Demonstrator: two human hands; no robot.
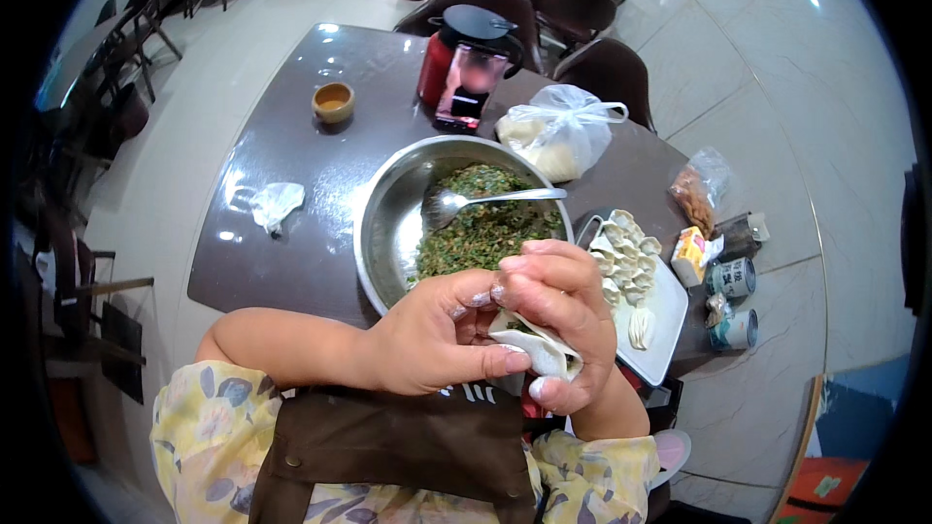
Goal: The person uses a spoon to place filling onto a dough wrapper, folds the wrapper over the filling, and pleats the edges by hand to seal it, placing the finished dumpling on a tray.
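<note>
Between my two hands is a dumpling wrapper [537, 351] folded around green filling, its edge partly open. My left hand [451, 335] grips its left side with thumb and fingers. Around its right side curls my right hand [571, 313]; both hands have flour on the fingertips. Just beyond them stands a steel bowl [386, 233] of chopped green filling [480, 233], with a metal spoon [502, 196] lying in it. To the right, several finished dumplings [625, 251] sit on a white tray [666, 306], partly behind my right hand.
Behind the bowl are a propped phone [470, 87], a red jug [435, 69] and a plastic bag of dough [557, 135]. A small cup [333, 103] and crumpled plastic [278, 205] lie left. Cans [734, 329], a tissue pack [686, 257] and a snack bag [695, 193] line the right edge.
</note>
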